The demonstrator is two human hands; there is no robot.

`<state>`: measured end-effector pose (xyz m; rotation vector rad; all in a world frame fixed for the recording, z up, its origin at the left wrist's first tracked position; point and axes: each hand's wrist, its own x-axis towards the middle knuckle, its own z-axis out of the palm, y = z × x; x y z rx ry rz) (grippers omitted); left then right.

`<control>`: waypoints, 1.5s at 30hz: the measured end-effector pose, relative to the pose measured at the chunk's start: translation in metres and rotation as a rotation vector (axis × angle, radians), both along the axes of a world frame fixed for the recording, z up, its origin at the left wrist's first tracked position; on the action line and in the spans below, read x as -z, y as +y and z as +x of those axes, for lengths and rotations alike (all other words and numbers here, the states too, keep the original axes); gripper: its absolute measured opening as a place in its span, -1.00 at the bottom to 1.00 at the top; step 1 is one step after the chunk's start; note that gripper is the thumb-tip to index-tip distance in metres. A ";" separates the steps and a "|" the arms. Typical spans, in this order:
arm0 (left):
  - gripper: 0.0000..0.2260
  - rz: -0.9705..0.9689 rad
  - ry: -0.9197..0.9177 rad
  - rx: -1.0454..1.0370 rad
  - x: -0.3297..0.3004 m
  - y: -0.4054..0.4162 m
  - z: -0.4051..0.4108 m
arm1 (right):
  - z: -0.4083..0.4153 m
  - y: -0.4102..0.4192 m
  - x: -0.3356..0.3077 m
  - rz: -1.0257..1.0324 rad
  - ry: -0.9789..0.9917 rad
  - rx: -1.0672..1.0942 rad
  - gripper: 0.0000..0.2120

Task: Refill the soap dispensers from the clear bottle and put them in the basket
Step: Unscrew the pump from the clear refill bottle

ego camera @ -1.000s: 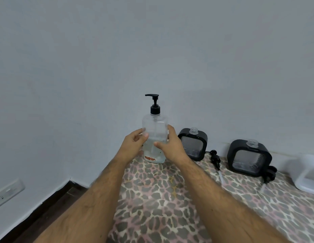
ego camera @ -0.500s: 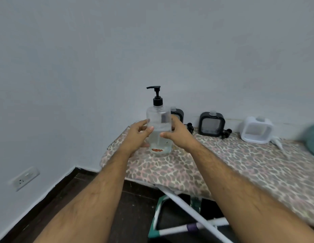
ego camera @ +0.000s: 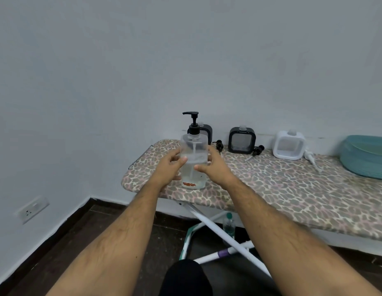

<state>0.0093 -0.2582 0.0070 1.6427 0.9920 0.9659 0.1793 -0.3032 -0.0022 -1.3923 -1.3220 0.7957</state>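
Bottle, clear, black pump, upright on board: left hand grips at 9 o'clock, right hand at 3 o'clock.

Ironing board, leopard-print cover, white crossed legs. On it, placed from the clear pump bottle near its narrow end: black soap dispenser just behind the bottle; second black dispenser further right; white dispenser beyond; loose pump heads between them; teal basket at far right.
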 end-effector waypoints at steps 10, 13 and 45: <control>-0.59 -0.014 -0.022 -0.066 0.011 0.024 -0.019 | -0.016 0.034 0.007 -0.012 -0.007 -0.068 -0.35; -0.59 -0.010 -0.028 -0.080 0.012 0.031 -0.016 | -0.015 0.042 0.007 -0.017 0.005 -0.073 -0.34; -0.85 0.156 -0.114 -0.028 -0.066 0.048 0.023 | -0.007 0.057 -0.032 -0.027 -0.229 -0.095 -0.15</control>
